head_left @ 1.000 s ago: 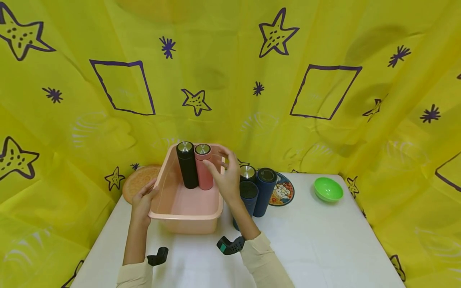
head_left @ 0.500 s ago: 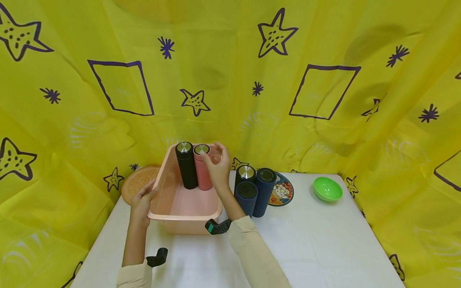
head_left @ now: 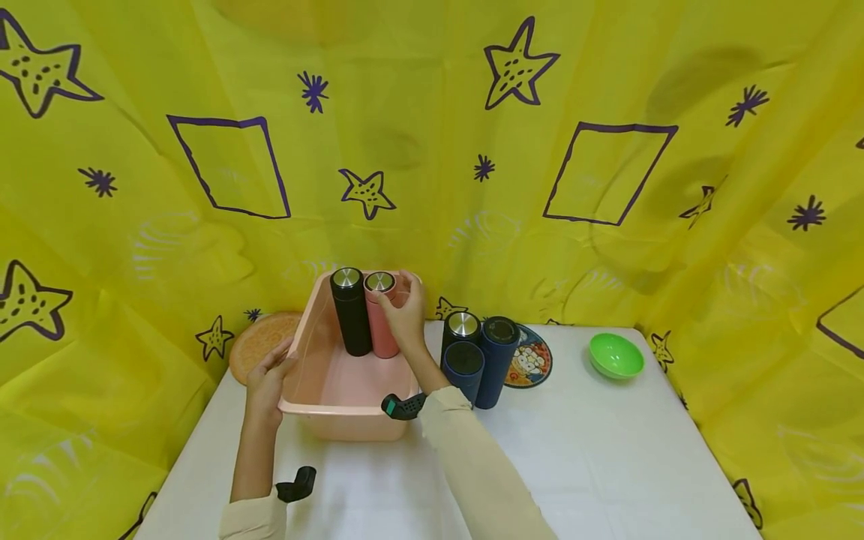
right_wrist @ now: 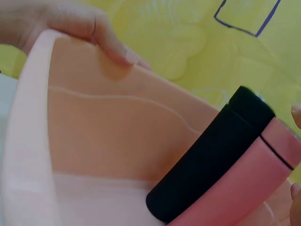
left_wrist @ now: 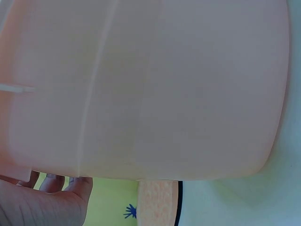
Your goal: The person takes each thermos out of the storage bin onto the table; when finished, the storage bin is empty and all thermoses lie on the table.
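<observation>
My left hand holds the left rim of a pale pink plastic basin. In the left wrist view the basin's outer wall fills most of the picture. Inside the basin, a black thermos bottle and a pink thermos bottle stand side by side near the back. My right hand reaches over the basin's right side, thumb and fingers spread around the top of the pink bottle. At the right edge of the right wrist view, fingertips lie close to its cap; firm contact cannot be told.
Several dark thermos bottles, including a blue one and a black one, stand right of the basin. Behind them lies a patterned plate. A green bowl is farther right. A round orange board lies behind the basin's left side.
My right hand has moved left and closer around the top of the pink bottle. The left hand, the basin and both bottles in it have stayed in place.
</observation>
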The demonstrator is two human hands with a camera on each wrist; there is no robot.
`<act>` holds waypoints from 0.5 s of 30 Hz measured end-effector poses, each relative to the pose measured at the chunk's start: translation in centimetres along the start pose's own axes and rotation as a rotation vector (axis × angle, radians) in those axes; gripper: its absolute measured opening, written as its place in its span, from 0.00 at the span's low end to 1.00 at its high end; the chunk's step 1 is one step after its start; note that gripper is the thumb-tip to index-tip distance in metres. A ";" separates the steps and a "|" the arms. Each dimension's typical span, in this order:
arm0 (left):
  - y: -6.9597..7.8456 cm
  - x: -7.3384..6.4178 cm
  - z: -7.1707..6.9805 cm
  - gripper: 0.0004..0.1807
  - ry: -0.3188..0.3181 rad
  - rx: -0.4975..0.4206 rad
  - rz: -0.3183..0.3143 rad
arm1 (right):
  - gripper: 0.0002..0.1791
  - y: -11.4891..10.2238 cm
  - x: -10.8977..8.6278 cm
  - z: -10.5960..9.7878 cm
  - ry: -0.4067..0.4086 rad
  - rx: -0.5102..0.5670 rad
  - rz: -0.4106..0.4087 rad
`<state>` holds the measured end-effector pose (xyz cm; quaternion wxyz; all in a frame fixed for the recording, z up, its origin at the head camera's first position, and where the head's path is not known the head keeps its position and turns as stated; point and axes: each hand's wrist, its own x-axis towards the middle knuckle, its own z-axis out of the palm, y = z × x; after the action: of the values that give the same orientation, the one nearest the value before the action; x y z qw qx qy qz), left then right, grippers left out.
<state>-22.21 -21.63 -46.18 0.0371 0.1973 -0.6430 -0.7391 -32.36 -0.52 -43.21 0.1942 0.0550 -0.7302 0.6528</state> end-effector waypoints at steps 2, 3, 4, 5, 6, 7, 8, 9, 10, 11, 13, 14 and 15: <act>0.0 0.0 0.0 0.28 0.002 -0.002 0.000 | 0.34 0.3 0.2 0.1 -0.003 -0.012 -0.012; -0.1 0.0 0.0 0.28 0.005 -0.001 0.001 | 0.34 0.5 0.2 0.2 -0.008 -0.019 -0.021; -0.1 0.0 0.0 0.28 0.008 -0.001 0.000 | 0.35 0.7 0.3 0.2 -0.013 -0.026 -0.030; -0.1 0.1 0.0 0.28 0.009 -0.002 -0.001 | 0.35 0.8 0.4 0.3 -0.017 -0.035 -0.043; -0.1 0.1 0.0 0.28 0.010 -0.007 -0.002 | 0.35 1.0 0.5 0.3 -0.022 -0.040 -0.053; -0.1 0.1 0.0 0.28 0.008 -0.010 -0.004 | 0.35 1.1 0.6 0.3 -0.025 -0.047 -0.064; -0.1 0.1 0.0 0.29 0.004 -0.013 -0.006 | 0.35 1.3 0.7 0.3 -0.029 -0.054 -0.070; -0.1 0.1 0.0 0.29 0.000 -0.016 -0.008 | 0.35 1.4 0.7 0.3 -0.031 -0.063 -0.074; -0.1 0.1 0.1 0.29 -0.004 -0.019 -0.010 | 0.35 1.5 0.8 0.3 -0.035 -0.072 -0.079; -0.1 0.2 0.1 0.29 -0.007 -0.020 -0.013 | 0.35 1.6 0.8 0.3 -0.040 -0.085 -0.082; -0.1 0.2 0.1 0.29 -0.010 -0.016 -0.018 | 0.35 1.7 0.9 0.2 -0.052 -0.115 -0.085; -0.1 0.2 0.1 0.29 -0.011 -0.015 -0.018 | 0.35 1.7 0.9 0.2 -0.059 -0.128 -0.086; -0.1 0.2 0.2 0.29 -0.010 -0.014 -0.019 | 0.36 1.7 0.9 0.1 -0.065 -0.141 -0.088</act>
<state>-22.40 -21.52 -46.29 0.0282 0.1993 -0.6360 -0.7450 -33.78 -0.27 -44.47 0.2022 0.0942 -0.7770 0.5886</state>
